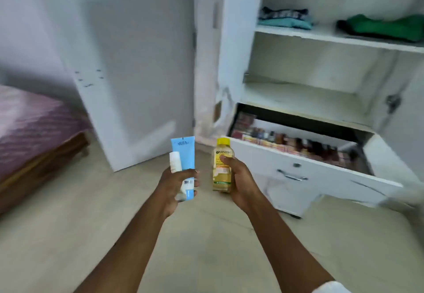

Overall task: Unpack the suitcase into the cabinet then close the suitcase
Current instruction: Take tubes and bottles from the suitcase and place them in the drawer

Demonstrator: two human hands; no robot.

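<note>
In the head view, two bare arms are stretched forward over a pale floor [68, 235]. A blue tube [184, 155] and a smaller white bottle [175, 162] are gripped together in the left hand [176, 188], both held upright, the bottle on the tube's left and touching it. A yellow bottle [223, 165] with a yellow cap is held upright in the right hand [239, 183], with the thumb laid across its label. The two hands are held near each other, just apart.

To the right and farther off, a white cabinet [231, 40] stands open, its door [137, 63] swung out to the left. A drawer [298, 168] is pulled out at the bottom, just right of the yellow bottle, and rows of small items are seen inside it, too blurred to tell what they are. On the top shelf [332, 37], folded dark clothes [284, 18] lie at the left and a green garment [383, 27] at the right. The shelf below is seen bare. A bed [32, 122] with a pink cover is seen at the far left. The suitcase is not in view.
</note>
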